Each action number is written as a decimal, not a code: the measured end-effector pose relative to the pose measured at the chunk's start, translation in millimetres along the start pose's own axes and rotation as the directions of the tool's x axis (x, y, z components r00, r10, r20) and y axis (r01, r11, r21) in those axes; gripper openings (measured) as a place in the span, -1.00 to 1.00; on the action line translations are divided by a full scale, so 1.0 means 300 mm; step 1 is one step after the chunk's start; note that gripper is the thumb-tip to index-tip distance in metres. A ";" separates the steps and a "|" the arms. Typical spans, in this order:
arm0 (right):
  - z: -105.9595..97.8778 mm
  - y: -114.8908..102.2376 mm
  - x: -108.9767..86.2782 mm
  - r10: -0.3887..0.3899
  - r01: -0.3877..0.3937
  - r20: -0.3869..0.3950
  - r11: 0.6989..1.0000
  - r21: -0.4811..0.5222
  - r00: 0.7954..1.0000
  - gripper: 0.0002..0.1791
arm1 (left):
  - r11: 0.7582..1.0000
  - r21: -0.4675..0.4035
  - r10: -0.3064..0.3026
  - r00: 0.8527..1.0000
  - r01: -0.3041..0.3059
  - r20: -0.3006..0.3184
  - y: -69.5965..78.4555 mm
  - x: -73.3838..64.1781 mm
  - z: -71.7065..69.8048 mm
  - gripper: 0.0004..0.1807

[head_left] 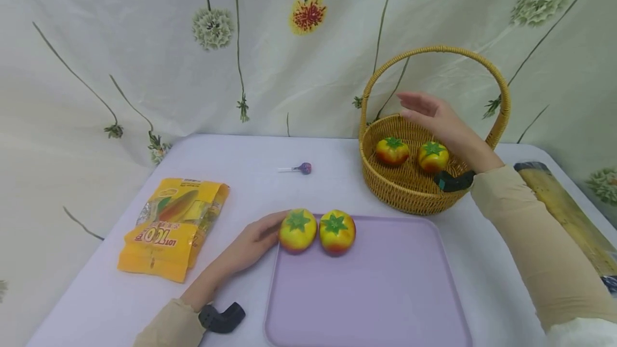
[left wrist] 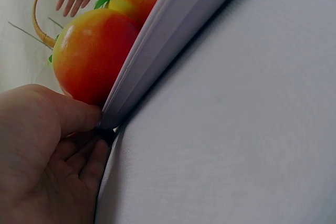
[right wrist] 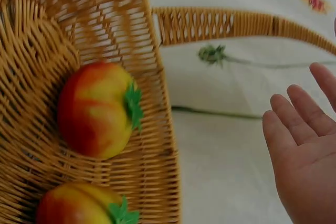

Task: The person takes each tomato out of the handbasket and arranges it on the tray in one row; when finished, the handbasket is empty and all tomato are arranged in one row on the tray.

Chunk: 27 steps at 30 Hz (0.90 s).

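Observation:
Two yellow-red persimmon-like fruits, a left one [head_left: 297, 232] and a right one [head_left: 337, 233], sit with green leaf caps up at the far left of a lilac tray [head_left: 381, 283]. My left hand [head_left: 255, 240] is at that corner beside the left fruit. The left wrist view has its thumb [left wrist: 79, 115] on the tray rim and its curled fingers below, pinching the edge. Over a wicker basket [head_left: 409, 202] my right hand [head_left: 429, 117] hovers under the handle, fingers extended and holding nothing. Inside lie two more such fruits, one left [head_left: 392, 151], one right [head_left: 433, 156].
A yellow snack bag [head_left: 168, 229] with a mango picture lies at the left. Behind the tray is a lollipop [head_left: 303, 168]. At the right edge a long clear-wrapped package [head_left: 564, 208] lies partly behind my right sleeve. Flower-patterned cloth [head_left: 270, 58] hangs at the back.

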State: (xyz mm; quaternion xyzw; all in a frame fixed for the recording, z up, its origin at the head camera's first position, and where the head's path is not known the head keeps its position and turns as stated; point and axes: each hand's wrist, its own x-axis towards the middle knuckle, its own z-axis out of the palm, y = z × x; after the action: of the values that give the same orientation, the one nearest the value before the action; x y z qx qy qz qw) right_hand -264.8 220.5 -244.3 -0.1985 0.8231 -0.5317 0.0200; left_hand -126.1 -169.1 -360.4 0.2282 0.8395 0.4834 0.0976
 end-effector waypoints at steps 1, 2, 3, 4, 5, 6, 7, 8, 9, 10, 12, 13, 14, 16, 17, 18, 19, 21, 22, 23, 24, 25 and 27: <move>-0.006 0.011 0.008 0.008 -0.008 -0.008 1.000 0.003 1.000 -0.33 | 1.000 -0.002 0.000 1.000 0.000 0.000 0.001 0.000 0.000 -0.55; -0.011 0.023 0.015 0.019 -0.019 -0.014 1.000 0.013 1.000 -0.32 | 1.000 -0.003 0.001 1.000 -0.001 0.001 0.002 0.000 0.000 -0.55; -0.015 0.036 0.021 0.035 -0.034 -0.018 0.999 0.016 0.999 -0.31 | 1.000 -0.004 0.003 1.000 -0.003 0.003 0.002 0.000 0.000 -0.55; -0.018 0.050 0.027 0.042 -0.042 -0.019 0.999 0.025 0.999 -0.31 | 1.000 -0.005 0.005 1.000 -0.005 0.004 0.003 0.001 0.001 -0.55; -0.020 0.063 0.032 0.050 -0.050 -0.017 0.998 0.037 0.999 -0.30 | 1.000 -0.006 0.004 1.000 -0.004 0.005 0.003 0.001 0.001 -0.55; -0.022 0.076 0.037 0.058 -0.057 -0.015 0.997 0.045 0.998 -0.30 | 1.000 -0.007 0.004 1.000 -0.004 0.005 0.003 0.001 0.001 -0.55; -0.022 0.088 0.041 0.070 -0.070 -0.013 0.997 0.046 0.997 -0.29 | 1.000 -0.006 0.005 1.000 -0.005 0.005 0.002 0.001 0.001 -0.55; -0.021 0.098 0.045 0.082 -0.082 -0.007 0.995 0.051 0.997 -0.28 | 1.000 -0.004 0.003 1.000 -0.003 0.005 0.001 0.001 0.001 -0.55; -0.019 0.109 0.048 0.092 -0.091 -0.002 0.994 0.056 0.996 -0.28 | 1.000 -0.005 0.000 1.000 0.000 0.005 0.000 0.001 0.001 -0.55; -0.018 0.118 0.052 0.101 -0.101 0.005 0.993 0.059 0.995 -0.28 | 1.000 -0.003 0.001 1.000 -0.001 0.002 -0.001 0.001 0.000 -0.55; -0.014 0.137 0.056 0.133 -0.134 0.017 0.989 0.058 0.991 -0.27 | 1.000 0.003 0.000 1.000 0.000 -0.001 -0.003 0.000 0.000 -0.55; -0.012 0.145 0.055 0.154 -0.155 0.025 0.986 0.065 0.988 -0.26 | 1.000 0.005 0.004 1.000 -0.004 -0.002 -0.004 0.000 0.000 -0.55; -0.011 0.154 0.056 0.169 -0.171 0.033 0.982 0.079 0.985 -0.27 | 1.000 0.007 0.004 1.000 -0.004 -0.003 -0.004 0.000 0.000 -0.55; -0.007 0.170 0.057 0.197 -0.200 0.047 0.976 0.087 0.979 -0.28 | 1.000 0.011 0.009 1.000 -0.009 -0.006 -0.004 -0.001 0.001 -0.55; -0.005 0.177 0.058 0.205 -0.209 0.050 0.973 0.097 0.978 -0.29 | 1.000 0.012 0.008 1.000 -0.008 -0.006 -0.003 -0.002 0.002 -0.55; -0.002 0.183 0.059 0.209 -0.214 0.053 0.971 0.109 0.976 -0.30 | 1.000 0.011 0.009 1.000 -0.009 -0.007 -0.002 -0.002 0.002 -0.55; 0.001 0.186 0.060 0.213 -0.219 0.057 0.969 0.112 0.975 -0.31 | 1.000 0.012 0.010 1.000 -0.010 -0.008 -0.001 -0.002 0.002 -0.55; 0.006 0.190 0.064 0.216 -0.221 0.062 0.970 0.102 0.974 -0.32 | 1.000 0.012 0.008 1.000 -0.007 -0.010 0.002 -0.003 0.002 -0.56; 0.009 0.192 0.067 0.221 -0.226 0.066 0.969 0.096 0.973 -0.32 | 1.000 0.011 0.007 1.000 -0.007 -0.011 0.003 -0.004 0.002 -0.56; 0.011 0.193 0.070 0.226 -0.231 0.068 0.969 0.088 0.972 -0.32 | 1.000 0.013 0.009 1.000 -0.009 -0.012 0.003 -0.004 0.002 -0.56; 0.012 0.195 0.072 0.232 -0.237 0.074 0.968 0.076 0.970 -0.32 | 1.000 0.014 0.009 1.000 -0.009 -0.013 0.003 -0.004 0.001 -0.56; 0.013 0.196 0.074 0.239 -0.245 0.083 0.967 0.066 0.967 -0.32 | 1.000 0.015 0.009 1.000 -0.009 -0.014 0.003 -0.004 0.001 -0.56; 0.016 0.202 0.077 0.246 -0.252 0.107 0.967 0.042 0.963 -0.33 | 1.000 0.018 0.010 1.000 -0.010 -0.016 0.002 -0.004 0.001 -0.56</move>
State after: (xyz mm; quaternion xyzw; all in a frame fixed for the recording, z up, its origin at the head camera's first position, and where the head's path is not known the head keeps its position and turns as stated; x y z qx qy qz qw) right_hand -303.5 229.8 -295.7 -0.1195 0.8245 -0.5367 0.1336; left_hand -124.9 -169.2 -360.1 0.2292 0.8433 0.4783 0.0863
